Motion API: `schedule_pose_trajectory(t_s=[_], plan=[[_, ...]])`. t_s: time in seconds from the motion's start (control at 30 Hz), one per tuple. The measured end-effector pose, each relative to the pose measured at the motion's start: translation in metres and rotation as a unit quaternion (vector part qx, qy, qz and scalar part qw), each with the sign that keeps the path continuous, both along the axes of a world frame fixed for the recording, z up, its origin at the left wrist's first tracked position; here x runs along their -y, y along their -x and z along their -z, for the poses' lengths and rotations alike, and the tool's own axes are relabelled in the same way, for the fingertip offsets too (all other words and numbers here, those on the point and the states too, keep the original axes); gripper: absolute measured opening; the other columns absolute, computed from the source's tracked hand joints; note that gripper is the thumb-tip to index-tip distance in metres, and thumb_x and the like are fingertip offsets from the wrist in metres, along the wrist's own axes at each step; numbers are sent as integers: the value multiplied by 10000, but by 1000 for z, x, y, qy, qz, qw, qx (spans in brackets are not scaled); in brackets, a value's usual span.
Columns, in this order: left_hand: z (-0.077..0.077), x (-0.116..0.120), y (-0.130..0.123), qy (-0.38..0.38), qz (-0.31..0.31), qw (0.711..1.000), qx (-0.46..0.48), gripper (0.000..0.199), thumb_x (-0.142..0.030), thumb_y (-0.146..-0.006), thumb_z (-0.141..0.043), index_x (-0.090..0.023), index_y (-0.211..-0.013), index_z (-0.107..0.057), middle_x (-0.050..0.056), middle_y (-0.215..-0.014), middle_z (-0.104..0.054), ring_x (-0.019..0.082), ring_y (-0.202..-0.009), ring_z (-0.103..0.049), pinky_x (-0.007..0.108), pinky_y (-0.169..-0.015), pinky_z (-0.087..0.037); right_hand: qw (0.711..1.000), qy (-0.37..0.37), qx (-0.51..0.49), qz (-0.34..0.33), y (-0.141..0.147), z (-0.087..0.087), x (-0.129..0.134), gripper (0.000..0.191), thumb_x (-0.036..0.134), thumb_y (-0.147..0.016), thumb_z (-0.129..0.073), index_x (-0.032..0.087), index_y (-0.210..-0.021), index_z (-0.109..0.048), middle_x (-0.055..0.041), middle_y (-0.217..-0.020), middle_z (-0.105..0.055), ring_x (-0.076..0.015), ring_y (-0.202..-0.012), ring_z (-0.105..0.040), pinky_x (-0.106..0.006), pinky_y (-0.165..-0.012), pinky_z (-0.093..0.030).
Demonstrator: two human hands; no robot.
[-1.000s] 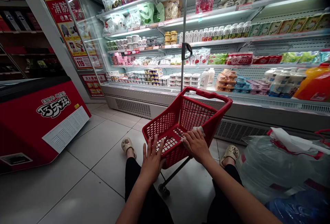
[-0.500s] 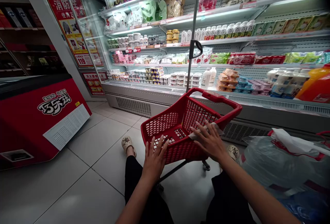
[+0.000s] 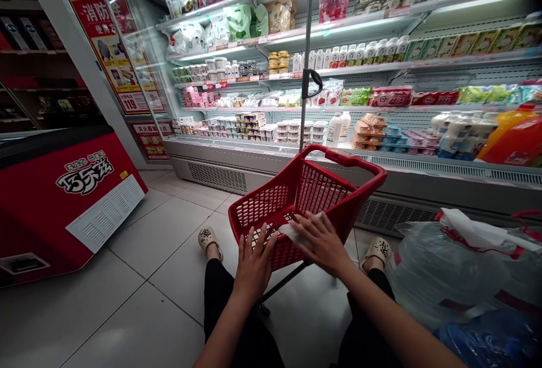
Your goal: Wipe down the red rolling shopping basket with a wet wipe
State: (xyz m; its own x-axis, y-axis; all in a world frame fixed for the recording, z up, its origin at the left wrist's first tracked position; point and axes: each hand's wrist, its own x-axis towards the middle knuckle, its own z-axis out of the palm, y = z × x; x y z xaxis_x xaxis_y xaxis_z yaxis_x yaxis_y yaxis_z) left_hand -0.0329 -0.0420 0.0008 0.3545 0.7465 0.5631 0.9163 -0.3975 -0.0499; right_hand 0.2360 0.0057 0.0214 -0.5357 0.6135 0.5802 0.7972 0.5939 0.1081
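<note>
A small red plastic shopping cart (image 3: 262,204) with mesh sides stands between my legs, its handle at the far right. My right hand (image 3: 319,244) lies over the cart's near rim, holding a thin white tissue (image 3: 294,233) under its fingers against the red plastic. Part of that tissue is covered by the fingers. My left hand (image 3: 254,261) rests at the near rim farther left, its fingers stretched and spread; nothing shows in it. The cart's basket holds no goods that I can see.
A lit dairy fridge (image 3: 237,156) with stocked shelves runs behind the cart. On the left stands a red chest freezer (image 3: 105,210). Plastic-wrapped large water bottles (image 3: 449,266) are close on my right. An orange juice jug (image 3: 512,136) stands at the far right.
My right hand has slid left along the cart's near rim with the tissue, closer to my left hand. The left hand stays in place. The view has shifted slightly.
</note>
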Motion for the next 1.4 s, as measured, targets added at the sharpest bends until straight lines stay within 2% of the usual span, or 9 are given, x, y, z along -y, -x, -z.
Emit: schedule_pose_trajectory(t_s=[0.13, 0.27, 0.43, 0.53, 0.7, 0.87, 1.17, 1.27, 1.4], plan=[[1, -4, -1, -5, 12, 1000, 3, 858, -127, -914, -560, -346, -1674, -225, 2, -1756, -178, 351, -1618, -113, 623, -1287, -176, 995, -28, -16, 96, -62, -11, -32, 600, 433, -1035, -508, 352, -1617, -385, -8, -1587, -517, -328, -1551, -291, -612, -1290, -101], [2, -5, -6, -3, 21, 1000, 10, 824, -106, -918, -524, -334, -1665, -264, -7, -1744, -224, 332, -1618, -125, 611, -1295, -157, 987, -40, -40, 147, -65, -8, -36, 589, 456, -1031, -500, 320, -1599, -421, -43, -1532, -558, -349, -1539, -291, -622, -1282, -140], [-5, -2, 0, 7, 34, 999, 13, 818, -77, -904, -506, -327, -1655, -298, -17, -1731, -267, 312, -1614, -155, 601, -1303, -128, 996, -15, -11, 85, -41, -4, -20, 588, 475, -1024, -505, 317, -1586, -437, -44, -1525, -550, -354, -1528, -296, -582, -1272, -203], [-11, 1, 11, 24, 42, 999, -3, 826, -41, -900, -477, -316, -1657, -292, -11, -1721, -294, 298, -1615, -156, 606, -1303, -113, 999, -15, 25, 46, -62, -16, -24, 565, 461, -1041, -488, 326, -1587, -429, -32, -1501, -580, -317, -1477, -380, -583, -1288, -144], [-14, 3, 21, 28, 47, 998, -1, 825, -45, -896, -487, -325, -1650, -307, -12, -1706, -331, 296, -1614, -161, 619, -1299, -93, 994, -38, 12, 101, -99, -33, -39, 513, 499, -1044, -476, 273, -1500, -535, -79, -1405, -626, -324, -1423, -421, -608, -1286, -104], [-13, 5, 21, 37, 52, 998, 14, 815, -68, -892, -500, -321, -1646, -319, -16, -1704, -334, 294, -1609, -179, 620, -1299, -59, 991, -29, -19, 130, -57, -17, -25, 596, 611, -1009, -496, 261, -1488, -552, -115, -1354, -603, -362, -1395, -413, -652, -1275, -99], [-14, 9, 19, 16, 45, 999, -11, 903, -154, -908, -538, -237, -1695, -104, 95, -1731, -251, 332, -1603, -205, 637, -1283, -124, 997, 23, -62, 28, 66, 11, 15, 661, 596, -1007, -526, 249, -1565, -457, -110, -1370, -601, -352, -1369, -438, -658, -1277, -119], [-13, 9, 22, 17, 42, 999, -2, 932, -144, -911, -520, -174, -1692, -12, 118, -1728, -253, 305, -1607, -200, 597, -1288, -167, 999, 27, -38, -22, 61, 7, 15, 620, 568, -1033, -501, 273, -1575, -441, -78, -1413, -603, -307, -1390, -445, -586, -1298, -141], [-13, 9, 28, 25, 51, 998, -2, 914, -122, -908, -506, -186, -1692, -42, 102, -1727, -266, 288, -1610, -194, 567, -1293, -192, 999, 2, -3, -41, 0, -6, -6, 542, 513, -1057, -487, 316, -1561, -454, -35, -1474, -594, -265, -1440, -424, -531, -1304, -163]])
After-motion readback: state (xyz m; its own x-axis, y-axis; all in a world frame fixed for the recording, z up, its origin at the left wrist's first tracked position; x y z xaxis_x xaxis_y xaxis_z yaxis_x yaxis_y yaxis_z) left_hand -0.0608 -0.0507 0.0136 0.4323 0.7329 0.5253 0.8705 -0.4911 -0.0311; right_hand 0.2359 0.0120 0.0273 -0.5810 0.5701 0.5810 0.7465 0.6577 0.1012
